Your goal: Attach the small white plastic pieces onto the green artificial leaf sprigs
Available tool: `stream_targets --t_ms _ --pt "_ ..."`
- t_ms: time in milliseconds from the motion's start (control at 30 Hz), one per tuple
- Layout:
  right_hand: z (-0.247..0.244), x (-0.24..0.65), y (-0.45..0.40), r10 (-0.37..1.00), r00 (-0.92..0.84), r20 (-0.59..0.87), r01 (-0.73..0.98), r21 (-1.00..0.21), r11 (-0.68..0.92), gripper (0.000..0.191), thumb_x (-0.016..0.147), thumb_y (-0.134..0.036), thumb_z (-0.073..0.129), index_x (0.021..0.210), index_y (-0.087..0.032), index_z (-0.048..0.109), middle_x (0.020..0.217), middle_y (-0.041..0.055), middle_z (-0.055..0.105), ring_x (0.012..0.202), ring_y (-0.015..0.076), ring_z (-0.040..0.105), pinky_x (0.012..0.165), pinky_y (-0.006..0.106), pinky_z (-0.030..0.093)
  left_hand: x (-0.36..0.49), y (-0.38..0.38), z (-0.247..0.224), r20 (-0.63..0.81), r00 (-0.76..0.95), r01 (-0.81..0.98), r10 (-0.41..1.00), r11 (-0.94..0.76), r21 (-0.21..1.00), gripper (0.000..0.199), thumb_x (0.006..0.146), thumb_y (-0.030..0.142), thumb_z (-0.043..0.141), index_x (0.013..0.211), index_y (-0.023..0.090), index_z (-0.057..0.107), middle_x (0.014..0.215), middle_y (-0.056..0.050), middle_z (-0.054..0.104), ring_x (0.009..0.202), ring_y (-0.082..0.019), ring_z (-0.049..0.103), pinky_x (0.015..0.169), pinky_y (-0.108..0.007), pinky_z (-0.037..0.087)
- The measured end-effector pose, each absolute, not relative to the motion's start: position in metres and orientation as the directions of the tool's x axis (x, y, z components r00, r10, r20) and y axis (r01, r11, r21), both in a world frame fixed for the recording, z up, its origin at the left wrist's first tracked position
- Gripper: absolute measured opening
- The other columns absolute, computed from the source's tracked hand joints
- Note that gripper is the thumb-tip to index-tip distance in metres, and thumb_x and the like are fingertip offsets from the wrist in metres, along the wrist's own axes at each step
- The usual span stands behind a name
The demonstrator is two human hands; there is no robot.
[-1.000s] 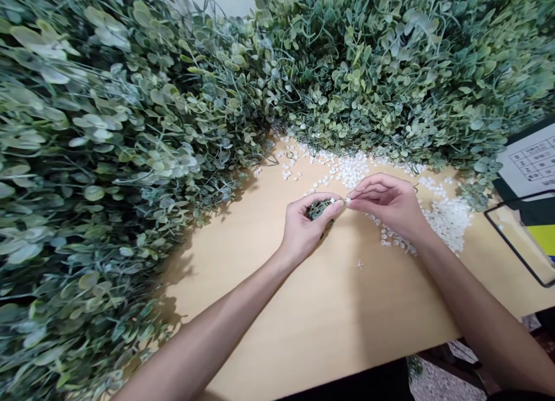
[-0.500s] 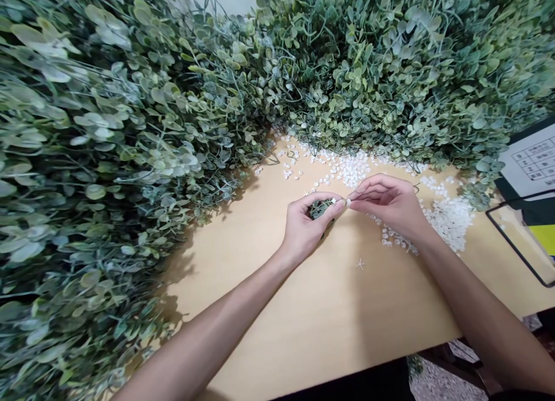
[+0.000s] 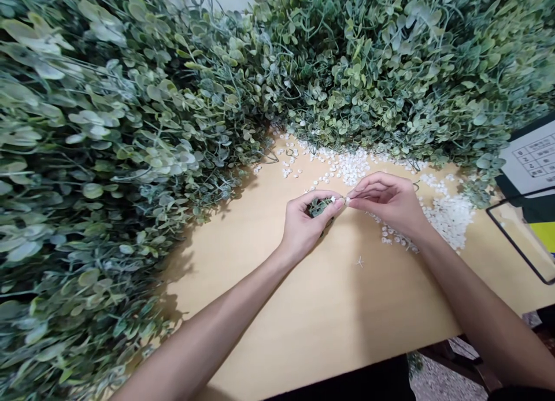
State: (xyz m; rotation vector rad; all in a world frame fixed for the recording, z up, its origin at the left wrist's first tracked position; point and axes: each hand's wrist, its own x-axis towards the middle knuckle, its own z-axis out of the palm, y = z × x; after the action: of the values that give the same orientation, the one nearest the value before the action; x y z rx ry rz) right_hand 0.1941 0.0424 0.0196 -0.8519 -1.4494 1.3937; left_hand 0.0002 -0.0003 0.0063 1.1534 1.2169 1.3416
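Leafy sprig (image 3: 318, 208) gripped in my left hand (image 3: 300, 222); beside it, my right hand (image 3: 392, 207) pinches a white floret (image 3: 347, 201), which slack pressure could drop.

Foliage (image 3: 108, 187) walls off the left and far sides of the table (image 3: 269, 331), its leaves leaning over the top. The widest way in is from the near side, between the two forearms, where only a thin white star (image 3: 359, 262) lies. A narrower bare strip runs between the left forearm and the leaves. The left hand (image 3: 306, 219) and right hand (image 3: 392, 201) meet fingertip to fingertip at a sprig (image 3: 318, 207), closing the middle. White bits (image 3: 448, 219) clutter the table beyond them; a black frame (image 3: 514, 244) obstructs the right.
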Motion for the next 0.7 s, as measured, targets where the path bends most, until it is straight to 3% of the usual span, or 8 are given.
stream_targets --t_ms 367,700 --pt "0.014 0.185 0.038 0.946 -0.253 0.205 -0.114 -0.977 0.181 0.034 0.065 -0.038 0.102 0.084 -0.023 0.078 0.084 0.0020 0.082 0.078 0.0190 0.079 0.080 0.033 0.068 -0.002 0.001 0.005 -0.008 -0.086 -0.096 0.996 0.000 0.995 0.029 0.079 0.044 0.090 0.088 0.017 0.083 0.075 -0.005 0.073 0.055 -0.010 0.056 0.046 -0.023 0.038" --pt "0.011 0.182 0.035 0.960 -0.245 0.138 -0.087 -0.989 0.120 0.038 0.062 -0.045 0.102 0.079 -0.024 0.075 0.080 0.0024 0.082 0.077 0.0234 0.080 0.082 0.039 0.069 -0.002 0.001 0.007 -0.033 -0.075 -0.126 0.997 0.023 0.992 0.037 0.073 0.051 0.093 0.084 0.017 0.081 0.066 -0.003 0.069 0.052 -0.012 0.056 0.044 -0.025 0.039"
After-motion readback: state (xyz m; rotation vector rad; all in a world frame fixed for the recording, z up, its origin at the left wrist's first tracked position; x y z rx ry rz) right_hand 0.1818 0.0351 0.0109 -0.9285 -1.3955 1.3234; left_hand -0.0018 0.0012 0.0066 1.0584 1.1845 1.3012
